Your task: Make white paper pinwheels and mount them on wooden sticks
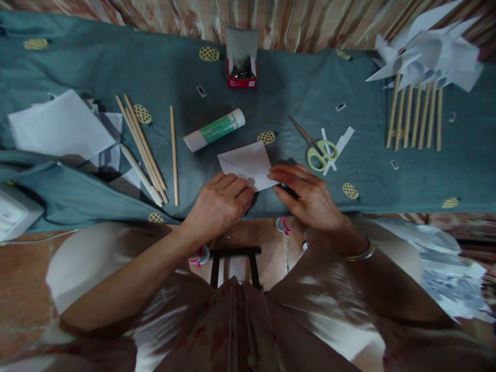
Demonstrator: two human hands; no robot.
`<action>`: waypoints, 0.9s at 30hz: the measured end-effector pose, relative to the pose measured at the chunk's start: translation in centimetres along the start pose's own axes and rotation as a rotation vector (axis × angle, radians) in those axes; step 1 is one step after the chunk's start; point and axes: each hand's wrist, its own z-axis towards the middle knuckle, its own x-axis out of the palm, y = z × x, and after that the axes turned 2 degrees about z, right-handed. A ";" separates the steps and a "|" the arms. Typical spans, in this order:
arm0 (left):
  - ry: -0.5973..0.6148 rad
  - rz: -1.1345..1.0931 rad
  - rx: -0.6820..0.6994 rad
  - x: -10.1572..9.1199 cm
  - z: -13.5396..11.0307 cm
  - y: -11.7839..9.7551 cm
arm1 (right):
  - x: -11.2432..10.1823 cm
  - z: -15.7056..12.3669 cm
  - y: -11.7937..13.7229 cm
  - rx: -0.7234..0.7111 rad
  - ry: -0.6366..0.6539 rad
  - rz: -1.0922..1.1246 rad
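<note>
Take the folded white paper [246,161] as the centre of a clock, with twelve toward the far side of the cloth-covered tabletop [284,77]. The left hand [225,201] lies at seven o'clock, its fingers curled together and clamped on the paper's near edge. The right hand [308,196] is at four, thumb and forefinger apart, forefinger touching the right-hand corner; whether they grip anything (a dark patch shows in the gap) I cannot tell. A green-and-white glue stick [215,130] lies near ten to eleven, and an open red box [242,82] at twelve. Toward two to three, the scissors [318,146] overlap white paper strips [344,138]. Farther out at two are paper pinwheels [430,57]; at nine, a lone stick [174,155].
</note>
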 end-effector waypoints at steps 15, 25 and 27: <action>-0.013 -0.018 0.028 0.4 -0.6 -0.1 | 0.2 0.3 1.3 -0.032 0.005 0.069; -0.005 -0.041 0.018 0.5 -1.1 -0.3 | 0.9 1.0 1.1 0.128 -0.019 0.210; -0.009 -0.047 0.018 0.5 -1.2 -0.2 | 1.1 1.2 1.1 0.125 -0.027 0.179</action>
